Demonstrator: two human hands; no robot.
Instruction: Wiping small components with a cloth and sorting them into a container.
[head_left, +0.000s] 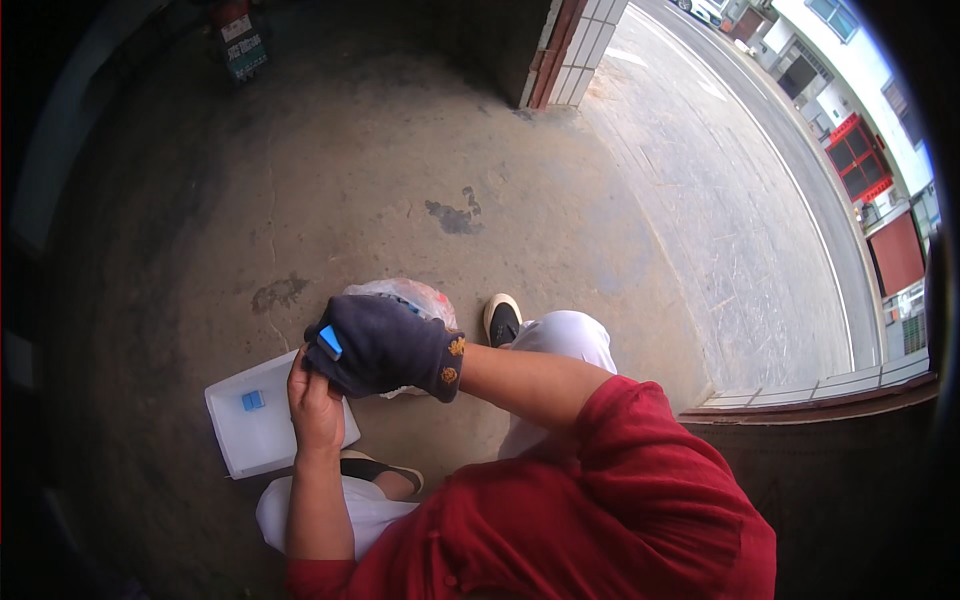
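My right hand (375, 345) wears a dark cloth glove or mitten with yellow flower shapes at its cuff. A small blue piece (329, 342) shows in the folds at its finger end and appears gripped there. My bare left hand (318, 409) is raised against the glove's finger end; its fingertips are partly hidden, so its hold cannot be told. Below the hands, to the left, a white plastic tray (219, 431) stands on the floor with small blue pieces (253, 400) inside. A clear plastic bag (427, 296) with reddish marks and dark blue contents lies partly hidden behind the glove.
My knees and dark shoes (502, 321) flank the bag. The concrete floor (450, 150) has dark stains. A tiled pillar (586, 52) stands at the doorway, beyond which are a paved apron and a road (795, 187). A red and green object bearing writing (241, 49) stands at upper left.
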